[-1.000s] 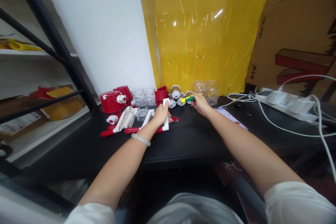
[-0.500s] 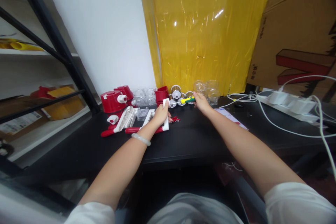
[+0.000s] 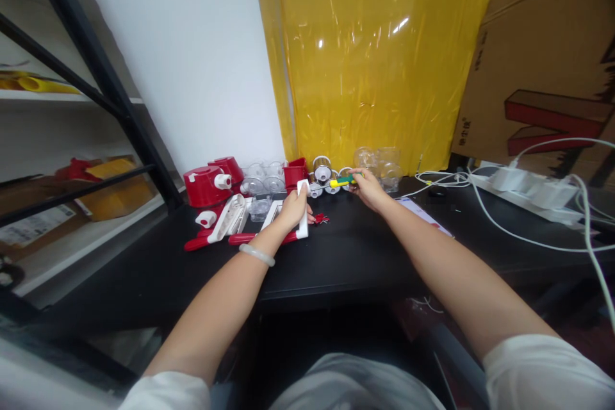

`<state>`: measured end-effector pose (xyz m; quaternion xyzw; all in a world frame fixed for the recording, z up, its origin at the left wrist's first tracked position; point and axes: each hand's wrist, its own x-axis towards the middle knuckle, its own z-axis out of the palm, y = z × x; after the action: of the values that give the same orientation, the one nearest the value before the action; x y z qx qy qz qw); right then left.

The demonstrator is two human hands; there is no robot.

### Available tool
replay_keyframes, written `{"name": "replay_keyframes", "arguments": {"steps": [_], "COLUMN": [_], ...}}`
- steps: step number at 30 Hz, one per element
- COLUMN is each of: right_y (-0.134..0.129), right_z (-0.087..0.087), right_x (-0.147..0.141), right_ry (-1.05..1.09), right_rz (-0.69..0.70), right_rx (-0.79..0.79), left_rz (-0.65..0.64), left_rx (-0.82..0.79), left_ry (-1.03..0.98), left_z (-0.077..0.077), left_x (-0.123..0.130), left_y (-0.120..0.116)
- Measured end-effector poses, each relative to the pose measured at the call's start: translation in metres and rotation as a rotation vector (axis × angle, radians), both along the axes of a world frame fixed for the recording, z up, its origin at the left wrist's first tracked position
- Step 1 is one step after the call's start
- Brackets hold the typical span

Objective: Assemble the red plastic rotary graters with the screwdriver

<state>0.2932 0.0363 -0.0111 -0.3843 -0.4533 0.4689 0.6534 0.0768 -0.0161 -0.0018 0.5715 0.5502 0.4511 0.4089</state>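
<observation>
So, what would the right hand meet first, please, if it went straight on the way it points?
Led by the screwdriver, the right hand would probably meet the white part in the left hand; depth is unclear.

Held a white part (image 3: pixel 303 224) in the left hand (image 3: pixel 293 208) and a yellow-and-green screwdriver (image 3: pixel 342 181) in the right hand (image 3: pixel 368 189), tip toward the part's upper end, over a black counter (image 3: pixel 346 259) bearing red housings (image 3: pixel 206 188), clear plastic pieces (image 3: pixel 263 179), metal drums (image 3: pixel 321 168) and a white power strip (image 3: pixel 512 196).
</observation>
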Motion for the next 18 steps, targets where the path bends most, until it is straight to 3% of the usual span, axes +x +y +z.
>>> {"name": "replay_keyframes", "arguments": {"steps": [5,11,18], "right_y": [-0.001,0.003,0.004], "right_z": [0.0,-0.009,-0.009], "right_x": [0.002,0.011,0.007], "right_ry": [-0.061,-0.376,-0.281], "right_rz": [-0.001,-0.129,-0.096], "right_rx": [-0.007,0.144,0.096], "left_rz": [0.001,-0.01,-0.003], "left_rx": [0.006,0.014,-0.001], "left_ry": [0.009,0.026,0.012], "left_z": [-0.001,-0.003,-0.001], "left_x": [-0.001,-0.002,0.0], "left_y": [0.002,0.003,0.001]}}
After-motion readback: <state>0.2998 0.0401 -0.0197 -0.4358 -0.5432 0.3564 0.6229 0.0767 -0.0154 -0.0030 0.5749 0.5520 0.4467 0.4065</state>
